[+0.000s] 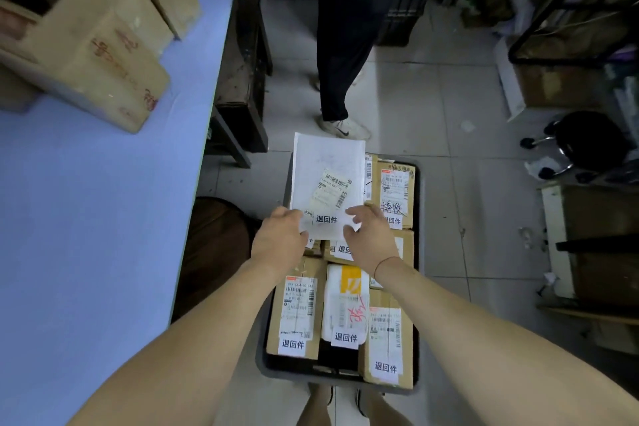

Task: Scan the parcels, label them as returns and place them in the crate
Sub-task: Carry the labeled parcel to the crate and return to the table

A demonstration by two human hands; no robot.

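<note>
The blue worktop [86, 218] on the left carries only a few brown cardboard boxes [96, 55] at its far end, and whether those count as parcels awaiting a scan cannot be told. On the floor beside it the grey crate [420, 252] is nearly full: cardboard parcels [297, 308] and a white-and-yellow bag [345, 301] lie packed side by side, and most of those whose faces show carry a white returns sticker [293, 344], so most of the work looks done. The white envelope [328, 176], the parcel now in hand, is held over the far left part of the crate above the parcels there, jutting past the far rim; its shipping label [333, 192] and its own returns sticker are on, so scanning and labelling appear finished for it and only setting it down remains. The left hand [280, 239] grips its near left corner with curled fingers, while the right hand [370, 232] pinches the near right edge, fingers bent around it.
</note>
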